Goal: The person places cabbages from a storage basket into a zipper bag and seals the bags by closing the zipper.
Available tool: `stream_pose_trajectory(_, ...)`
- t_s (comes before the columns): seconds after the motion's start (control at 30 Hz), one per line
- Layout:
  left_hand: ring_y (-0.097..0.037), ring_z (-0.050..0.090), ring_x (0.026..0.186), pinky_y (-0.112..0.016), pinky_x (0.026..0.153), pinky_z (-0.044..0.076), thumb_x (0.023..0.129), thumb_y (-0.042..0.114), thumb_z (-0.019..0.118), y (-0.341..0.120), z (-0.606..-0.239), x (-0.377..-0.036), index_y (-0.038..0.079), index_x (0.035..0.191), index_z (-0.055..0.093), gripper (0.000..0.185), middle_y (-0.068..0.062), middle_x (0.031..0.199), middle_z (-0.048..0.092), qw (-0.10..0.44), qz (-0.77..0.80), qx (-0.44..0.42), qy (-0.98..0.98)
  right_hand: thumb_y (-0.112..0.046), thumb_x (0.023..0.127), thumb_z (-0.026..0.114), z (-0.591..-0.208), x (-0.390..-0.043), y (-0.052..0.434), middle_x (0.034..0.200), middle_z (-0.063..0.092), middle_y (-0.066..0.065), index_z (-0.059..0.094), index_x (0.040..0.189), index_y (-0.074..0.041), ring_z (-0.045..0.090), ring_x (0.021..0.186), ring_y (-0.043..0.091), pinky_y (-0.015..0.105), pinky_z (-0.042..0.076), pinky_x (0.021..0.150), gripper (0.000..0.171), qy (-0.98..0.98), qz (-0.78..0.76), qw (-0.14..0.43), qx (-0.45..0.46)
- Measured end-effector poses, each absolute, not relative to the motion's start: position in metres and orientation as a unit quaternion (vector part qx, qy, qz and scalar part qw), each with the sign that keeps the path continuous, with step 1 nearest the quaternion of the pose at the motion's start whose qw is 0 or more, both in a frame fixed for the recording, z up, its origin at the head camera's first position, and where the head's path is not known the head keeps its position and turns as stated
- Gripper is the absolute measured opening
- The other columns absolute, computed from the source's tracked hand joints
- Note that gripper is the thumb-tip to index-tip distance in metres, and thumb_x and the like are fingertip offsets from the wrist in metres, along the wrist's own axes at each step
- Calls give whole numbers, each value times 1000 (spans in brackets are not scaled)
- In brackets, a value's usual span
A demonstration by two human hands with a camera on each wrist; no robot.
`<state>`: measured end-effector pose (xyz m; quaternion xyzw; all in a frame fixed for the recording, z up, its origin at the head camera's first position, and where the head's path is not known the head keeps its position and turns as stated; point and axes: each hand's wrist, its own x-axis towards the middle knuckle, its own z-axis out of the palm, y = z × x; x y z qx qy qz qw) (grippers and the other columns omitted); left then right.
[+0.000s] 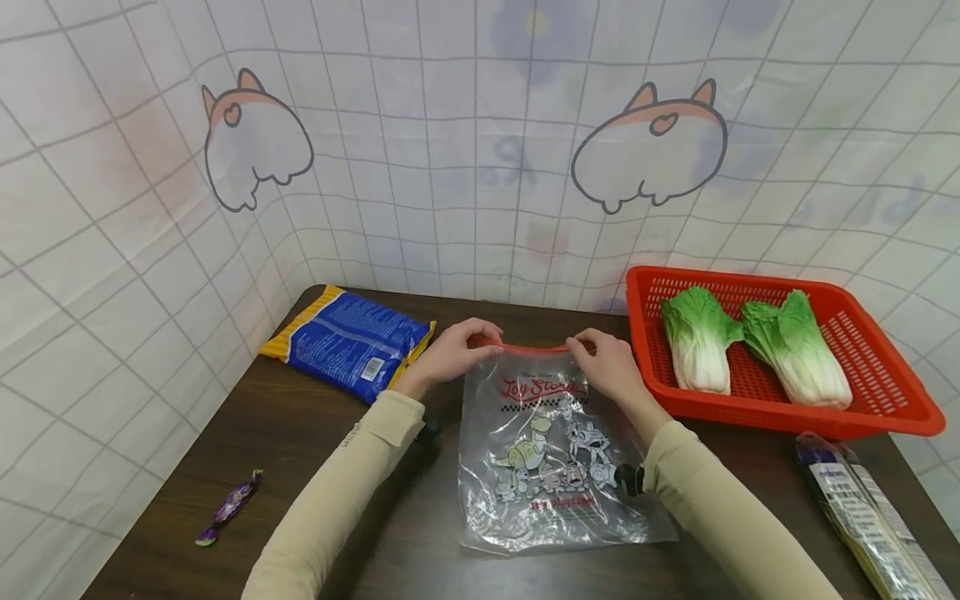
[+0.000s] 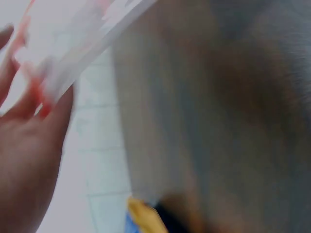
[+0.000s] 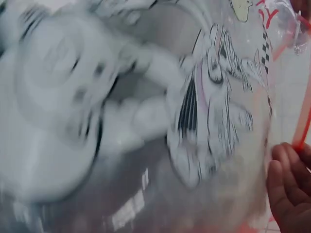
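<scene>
A clear zip bag (image 1: 551, 450) printed with cartoon figures and a red seal strip (image 1: 528, 347) lies flat on the dark table (image 1: 360, 517). My left hand (image 1: 450, 354) pinches the strip's left end; my right hand (image 1: 611, 362) pinches its right end. The left wrist view is blurred and shows my left hand's fingers (image 2: 29, 145) against the bag's red edge (image 2: 43, 92). In the right wrist view the bag's print (image 3: 214, 107) fills the frame, with my right hand's fingertips (image 3: 289, 191) at the lower right by the red strip (image 3: 303, 121).
A red basket (image 1: 892, 408) at the right holds two napa cabbages (image 1: 697, 337) (image 1: 798, 350). A blue and yellow packet (image 1: 348, 342) lies at the back left. A purple wrapped candy (image 1: 228, 507) sits near the front left. A long packet (image 1: 862, 517) lies at the front right.
</scene>
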<state>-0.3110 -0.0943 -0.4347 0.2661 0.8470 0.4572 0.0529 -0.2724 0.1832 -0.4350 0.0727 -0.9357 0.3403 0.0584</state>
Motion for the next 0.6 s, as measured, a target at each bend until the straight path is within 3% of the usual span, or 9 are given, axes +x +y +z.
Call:
stream_pose_trajectory(0.2, -22, 58, 119, -45, 98, 47, 104, 34, 48, -120, -409, -312, 2, 128, 62, 42, -14, 134, 58, 209, 527, 264, 780, -35, 97, 59, -428, -264, 182, 97, 69, 10, 68, 106, -8, 58, 83, 25, 38, 47, 75, 30, -920, 381, 80, 52)
stream_pose_trajectory(0.3, -27, 57, 122, -47, 95, 49, 104, 34, 46, -130, -402, -315, 1, 130, 60, 44, -13, 138, 55, 264, 537, 252, 760, -31, 96, 60, -420, -258, 178, 97, 69, 9, 67, 107, -9, 61, 86, 23, 36, 48, 75, 25, -909, 408, 65, 52)
stream_pose_trajectory(0.47, -25, 61, 114, -42, 91, 52, 102, 32, 52, -130, -399, -311, 15, 126, 66, 33, -4, 129, 61, 300, 487, 295, 765, -24, 98, 59, -409, -246, 171, 96, 68, 9, 66, 111, -7, 67, 84, 21, 36, 52, 75, 22, -878, 473, 31, 72)
stream_pose_trajectory(0.6, -22, 63, 104, -41, 83, 55, 101, 28, 54, -123, -396, -303, 17, 130, 65, 33, -4, 126, 62, 316, 451, 348, 759, -22, 98, 60, -402, -237, 165, 95, 68, 8, 65, 111, -5, 69, 82, 19, 34, 54, 74, 22, -860, 500, 17, 98)
